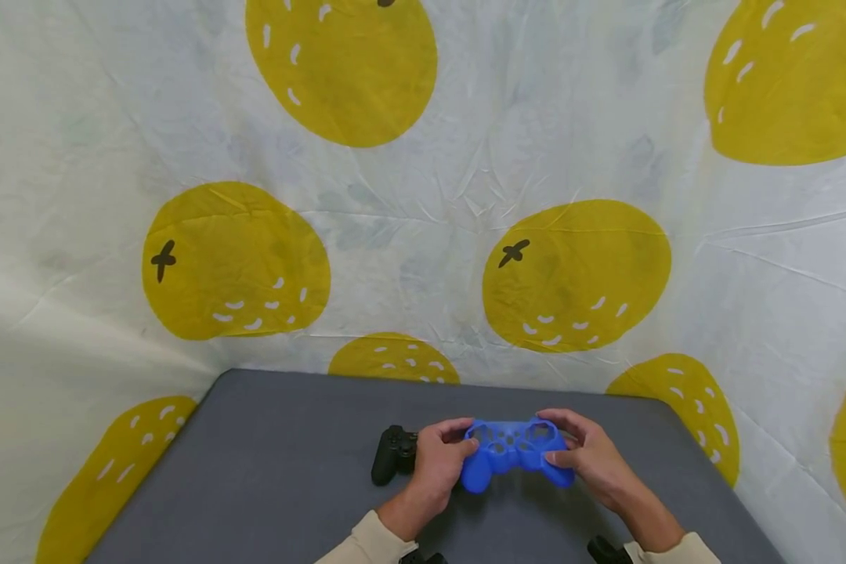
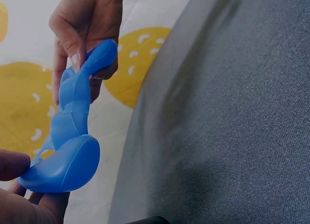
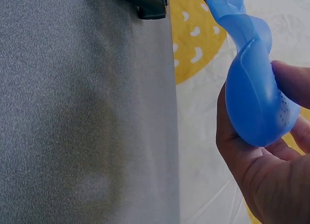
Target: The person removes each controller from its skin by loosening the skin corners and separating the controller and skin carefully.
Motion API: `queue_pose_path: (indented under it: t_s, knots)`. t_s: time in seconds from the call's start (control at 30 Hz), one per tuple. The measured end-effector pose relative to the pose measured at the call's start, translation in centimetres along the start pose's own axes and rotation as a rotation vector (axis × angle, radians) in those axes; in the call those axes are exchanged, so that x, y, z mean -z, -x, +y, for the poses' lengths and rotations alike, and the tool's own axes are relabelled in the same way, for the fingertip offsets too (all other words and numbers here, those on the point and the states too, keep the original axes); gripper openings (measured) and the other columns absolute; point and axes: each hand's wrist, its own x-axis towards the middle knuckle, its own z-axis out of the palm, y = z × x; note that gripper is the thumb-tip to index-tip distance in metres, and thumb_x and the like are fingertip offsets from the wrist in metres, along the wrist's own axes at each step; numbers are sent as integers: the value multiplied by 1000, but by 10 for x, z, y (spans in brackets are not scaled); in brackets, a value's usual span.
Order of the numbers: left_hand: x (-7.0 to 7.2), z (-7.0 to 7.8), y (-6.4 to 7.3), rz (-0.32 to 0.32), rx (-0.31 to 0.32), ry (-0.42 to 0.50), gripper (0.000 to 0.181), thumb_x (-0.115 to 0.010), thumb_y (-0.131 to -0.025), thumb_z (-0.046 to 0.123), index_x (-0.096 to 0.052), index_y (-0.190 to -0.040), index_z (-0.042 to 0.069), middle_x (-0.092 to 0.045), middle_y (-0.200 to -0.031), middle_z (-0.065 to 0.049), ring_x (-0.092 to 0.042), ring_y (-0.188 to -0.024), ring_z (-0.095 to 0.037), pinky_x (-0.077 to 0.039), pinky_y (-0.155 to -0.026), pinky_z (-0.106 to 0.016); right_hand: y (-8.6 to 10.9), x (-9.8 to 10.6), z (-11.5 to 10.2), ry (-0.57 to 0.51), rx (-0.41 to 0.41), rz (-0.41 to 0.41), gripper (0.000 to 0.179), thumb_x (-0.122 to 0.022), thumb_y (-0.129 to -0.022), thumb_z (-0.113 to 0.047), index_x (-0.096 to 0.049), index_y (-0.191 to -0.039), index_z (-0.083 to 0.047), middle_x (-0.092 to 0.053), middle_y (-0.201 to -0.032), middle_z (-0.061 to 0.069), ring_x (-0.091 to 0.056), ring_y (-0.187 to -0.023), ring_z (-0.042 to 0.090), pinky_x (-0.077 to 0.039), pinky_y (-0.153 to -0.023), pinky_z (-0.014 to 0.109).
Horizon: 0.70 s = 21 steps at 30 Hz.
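Between both hands hangs a blue silicone controller cover (image 1: 511,446), held up above the grey table, its cut-outs for buttons and sticks facing me. My left hand (image 1: 433,462) grips its left end, thumb on the front and fingers behind. The right hand (image 1: 592,458) pinches the other end the same way. In the left wrist view the cover (image 2: 72,122) is seen edge-on, with its rounded grips. In the right wrist view one grip of the cover (image 3: 261,93) sits between thumb and fingers. A black game controller (image 1: 395,454) lies on the table, partly hidden behind my left hand.
The grey table (image 1: 282,454) reaches back to a white cloth (image 1: 409,258) printed with yellow fruit, which hangs behind it and along both sides. Dark wrist-camera parts show near both cuffs at the bottom.
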Motion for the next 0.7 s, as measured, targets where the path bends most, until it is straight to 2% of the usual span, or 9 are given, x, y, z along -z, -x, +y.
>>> queue_pose_path:
  t_s: [0.4, 0.7]
  knots:
    - [-6, -1, 1, -16, -26, -21, 30, -74, -90, -2, -75, -120, -3, -74, -119, -19, -70, -103, -20, -59, -97, -47, 2, 6, 5, 31, -9, 24, 66, -67, -88, 13, -45, -149, 9, -45, -153, 33, -65, -119, 29, -60, -83, 30]
    - [-11, -6, 0, 4, -36, -25, 29, -74, -88, -3, -76, -117, -4, -75, -115, -20, -69, -98, -18, -60, -93, -44, 1, 10, 7, 41, -18, 34, 65, -66, -88, 13, -46, -149, 7, -45, -154, 32, -64, -122, 31, -60, -84, 31]
